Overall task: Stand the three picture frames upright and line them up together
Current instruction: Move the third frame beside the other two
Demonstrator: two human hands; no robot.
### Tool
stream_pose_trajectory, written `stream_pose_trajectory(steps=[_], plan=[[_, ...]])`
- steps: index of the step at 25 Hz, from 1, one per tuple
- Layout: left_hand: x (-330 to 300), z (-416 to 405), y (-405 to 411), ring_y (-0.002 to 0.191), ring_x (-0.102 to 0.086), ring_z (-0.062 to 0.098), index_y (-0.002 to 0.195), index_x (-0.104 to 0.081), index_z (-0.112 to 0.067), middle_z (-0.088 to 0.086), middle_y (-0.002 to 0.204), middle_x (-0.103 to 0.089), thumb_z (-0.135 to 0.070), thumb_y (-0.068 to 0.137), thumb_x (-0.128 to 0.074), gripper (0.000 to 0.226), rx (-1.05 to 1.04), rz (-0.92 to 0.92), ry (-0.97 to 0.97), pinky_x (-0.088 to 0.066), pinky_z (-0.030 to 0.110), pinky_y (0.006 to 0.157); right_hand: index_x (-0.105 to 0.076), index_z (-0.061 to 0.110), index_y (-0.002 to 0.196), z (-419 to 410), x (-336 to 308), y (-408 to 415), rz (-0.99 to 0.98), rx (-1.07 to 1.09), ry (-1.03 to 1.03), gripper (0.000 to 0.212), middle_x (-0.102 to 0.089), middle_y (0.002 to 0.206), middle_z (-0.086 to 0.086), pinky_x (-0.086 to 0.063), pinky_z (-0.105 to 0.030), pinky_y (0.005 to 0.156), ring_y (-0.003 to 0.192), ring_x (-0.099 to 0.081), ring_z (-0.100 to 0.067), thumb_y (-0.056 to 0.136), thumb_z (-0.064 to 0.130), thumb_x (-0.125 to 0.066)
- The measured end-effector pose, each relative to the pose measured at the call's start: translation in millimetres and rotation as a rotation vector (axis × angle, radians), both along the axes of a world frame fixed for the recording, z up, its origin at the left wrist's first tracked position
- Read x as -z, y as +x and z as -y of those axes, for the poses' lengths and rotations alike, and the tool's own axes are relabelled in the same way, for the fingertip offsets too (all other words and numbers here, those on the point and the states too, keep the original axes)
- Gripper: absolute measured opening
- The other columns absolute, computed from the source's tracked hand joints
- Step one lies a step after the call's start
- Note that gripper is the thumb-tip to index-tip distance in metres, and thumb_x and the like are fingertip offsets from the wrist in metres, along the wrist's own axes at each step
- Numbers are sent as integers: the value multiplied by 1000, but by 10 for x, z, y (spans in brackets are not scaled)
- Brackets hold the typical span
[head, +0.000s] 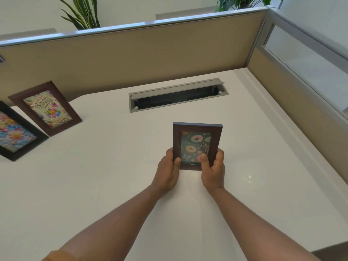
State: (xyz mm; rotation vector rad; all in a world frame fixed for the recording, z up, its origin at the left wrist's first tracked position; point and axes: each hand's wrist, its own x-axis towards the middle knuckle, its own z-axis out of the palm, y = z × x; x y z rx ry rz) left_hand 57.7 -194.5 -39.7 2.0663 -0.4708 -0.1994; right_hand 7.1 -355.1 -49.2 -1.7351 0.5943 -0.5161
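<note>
I see a white worktop (113,176) filling most of the view, closed in by a tan partition (150,53) running from 9 o'clock across to 1 o'clock and a second panel with a glass strip (301,59) down the 3 o'clock side. Two plants (82,14) rise behind the partition at 11 and 1 o'clock. A grey cable hatch (177,95) sits in the worktop at 12 o'clock, its lid propped open.

At 9 o'clock two frames stand upright just beside each other: a brown birthday frame (45,108) nearer the partition, and a black flower frame (17,132), partly cut by the picture's edge, in front of it.

Just right of centre I have the brown doughnut frame (196,140) held upright, well apart from the other two. I cannot tell whether its lower edge touches the worktop.

My left hand (167,170) keeps a closed grip on the frame's lower left side, thumb on the front and fingers wrapped behind. My right hand (213,170) holds the lower right side the same way, its thumb lying over the edge of the picture.
</note>
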Motion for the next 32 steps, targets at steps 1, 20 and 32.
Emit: stream_pose_trajectory(steps=[1,20,32], plan=[[-24,-1,19,101,-61,3,129,-43,-21,-15,113,-63,-24,109,-40,20,-4,-36,-5,-54,32,83,-51,15,117,3,8,34,-3,7,30,30,-68,100,14,-56,-26,75,89,-66,1,91,13,-66],[-586,-1526,1016,128,-54,15,145,-26,-34,2,144,-46,2,89,-62,76,-323,-308,-216,-59,38,95,-65,6,117,-1252,-474,1687,-296,-622,633,38,-75,110,-14,-60,-50,86,104,-71,-34,83,-11,-65],[-753,-2361,2036,152,-12,26,161,9,-24,-1,167,12,-20,95,-60,95,-354,244,314,-40,41,114,-67,10,113,-2196,-447,2929,-261,-713,633,38,-76,110,-12,-58,-51,89,103,-71,-33,81,-12,-67]])
